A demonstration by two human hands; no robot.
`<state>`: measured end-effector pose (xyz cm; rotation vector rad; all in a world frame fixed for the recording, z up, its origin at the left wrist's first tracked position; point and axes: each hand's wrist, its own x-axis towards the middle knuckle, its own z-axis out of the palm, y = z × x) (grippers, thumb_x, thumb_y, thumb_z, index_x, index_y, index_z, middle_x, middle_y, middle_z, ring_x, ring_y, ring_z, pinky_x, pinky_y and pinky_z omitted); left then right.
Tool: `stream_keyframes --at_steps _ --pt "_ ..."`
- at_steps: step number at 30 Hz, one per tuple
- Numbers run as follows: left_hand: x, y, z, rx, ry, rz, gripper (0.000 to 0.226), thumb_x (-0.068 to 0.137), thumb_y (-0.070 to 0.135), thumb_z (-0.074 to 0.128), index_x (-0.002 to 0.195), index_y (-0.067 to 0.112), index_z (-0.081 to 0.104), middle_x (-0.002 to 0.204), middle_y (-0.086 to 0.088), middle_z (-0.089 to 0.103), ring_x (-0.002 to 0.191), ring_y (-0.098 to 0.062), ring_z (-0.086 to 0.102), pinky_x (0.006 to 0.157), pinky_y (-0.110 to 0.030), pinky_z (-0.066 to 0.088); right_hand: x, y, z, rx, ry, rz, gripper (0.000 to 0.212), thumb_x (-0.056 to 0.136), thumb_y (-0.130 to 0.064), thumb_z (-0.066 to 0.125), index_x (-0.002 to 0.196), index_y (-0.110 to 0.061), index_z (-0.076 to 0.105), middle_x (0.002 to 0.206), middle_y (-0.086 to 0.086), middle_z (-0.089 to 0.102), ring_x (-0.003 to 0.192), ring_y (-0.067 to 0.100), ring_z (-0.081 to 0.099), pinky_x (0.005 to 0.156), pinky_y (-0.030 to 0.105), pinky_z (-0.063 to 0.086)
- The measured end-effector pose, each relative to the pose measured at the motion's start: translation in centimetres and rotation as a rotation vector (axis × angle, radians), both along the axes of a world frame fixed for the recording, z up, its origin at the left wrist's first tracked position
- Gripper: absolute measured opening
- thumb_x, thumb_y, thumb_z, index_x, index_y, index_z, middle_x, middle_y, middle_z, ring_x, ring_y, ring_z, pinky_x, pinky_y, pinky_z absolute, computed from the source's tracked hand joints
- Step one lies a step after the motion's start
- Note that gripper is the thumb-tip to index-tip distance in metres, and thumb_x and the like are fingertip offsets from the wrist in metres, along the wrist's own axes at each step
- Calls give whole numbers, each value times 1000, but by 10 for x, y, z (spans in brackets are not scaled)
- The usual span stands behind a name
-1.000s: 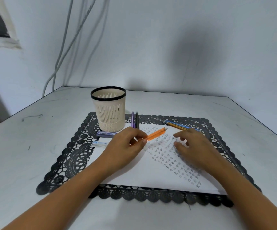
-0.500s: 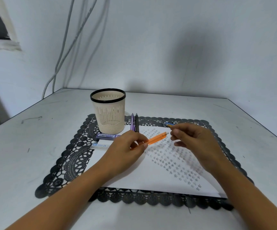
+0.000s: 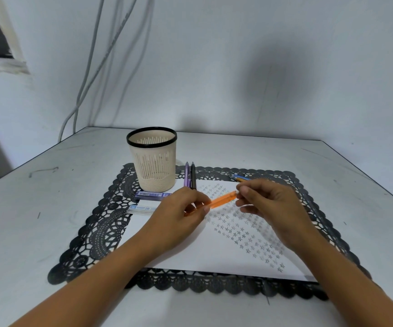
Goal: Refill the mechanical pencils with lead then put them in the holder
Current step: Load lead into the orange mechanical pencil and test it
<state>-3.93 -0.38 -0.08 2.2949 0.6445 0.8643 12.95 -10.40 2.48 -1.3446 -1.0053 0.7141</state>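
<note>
An orange mechanical pencil [image 3: 221, 200] is held over the white paper by my left hand [image 3: 179, 214], which grips its lower end. My right hand [image 3: 268, 204] pinches the pencil's upper end with thumb and forefinger. The cream mesh holder [image 3: 152, 159] with a black rim stands at the mat's back left and looks empty. A purple pencil [image 3: 186, 173] and a black pencil [image 3: 193, 173] lie side by side right of the holder. Blue and orange pencils [image 3: 240, 178] lie behind my right hand, partly hidden. Two lead cases [image 3: 149, 195] lie in front of the holder.
A black lace placemat [image 3: 101, 223] lies on the grey table, with a white sheet of paper [image 3: 214, 251] bearing small star marks on top. Cables [image 3: 91, 67] hang down the wall at the back left. The table's right edge runs diagonally at the right.
My right hand rose from the paper and came left to pinch the orange pencil's upper end. My left hand kept hold of the pencil, almost still.
</note>
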Motion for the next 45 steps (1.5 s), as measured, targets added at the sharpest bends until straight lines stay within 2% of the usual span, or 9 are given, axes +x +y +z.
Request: stream_keyframes --at_steps 7,11,16,22,27,31,34,38,45 --pt "1 0 -2 55 -19 -10 8 86 16 62 92 19 65 82 11 55 77 1 50 65 -7 36 -6 -1 0 9 -61 -33 11 79 -11 65 76 -18 73 72 7 72 65 16 68 70 29 58" --pt "1 0 -5 104 -22 -22 11 84 24 59 91 19 65 82 11 54 76 -1 51 64 -7 36 -10 -1 -3 19 -115 -89 9 68 -31 67 68 -25 74 68 5 72 61 14 67 69 31 56" --pt "2 -1 -6 118 -31 -31 14 81 27 59 92 20 65 82 10 53 74 -5 51 63 -12 40 -10 1 -5 8 -120 -113 22 70 -36 64 69 -17 73 65 5 71 59 15 66 69 32 57" --pt "3 -4 -1 60 -65 -2 12 83 17 65 87 28 60 83 8 55 77 -3 53 65 -9 41 -10 5 -8 -54 175 92 26 69 -25 63 90 -10 69 76 6 69 72 14 66 67 28 56" --pt "2 -7 0 43 -49 -59 13 84 26 64 97 27 61 87 9 55 81 -3 54 67 -11 43 -11 9 -8 -44 486 108 18 76 -21 59 85 -7 65 74 6 65 73 15 62 66 31 55" --pt "0 -8 -6 141 161 -155 43 84 57 49 118 31 53 109 15 48 102 4 45 84 -6 35 0 11 -9 45 743 9 19 94 -29 47 88 -15 58 71 7 64 65 19 64 59 35 55" --pt "-1 -10 -11 292 293 -182 47 86 56 43 126 31 48 121 12 42 111 4 37 89 -2 26 8 12 -10 81 851 -17 21 94 -40 45 92 -23 56 60 1 49 49 12 48 49 27 47" --pt "0 -13 -12 261 381 -191 49 89 51 43 134 31 40 137 11 33 124 2 31 97 -5 22 11 10 -8 138 1006 2 43 88 -55 40 74 -16 51 54 -2 31 45 10 28 47 22 29" --pt "1 -14 -12 217 514 -193 49 92 50 39 138 35 32 150 12 18 135 0 15 102 -10 11 16 8 -8 223 1106 51 56 83 -61 36 50 -15 38 48 -2 25 41 11 25 43 22 28"
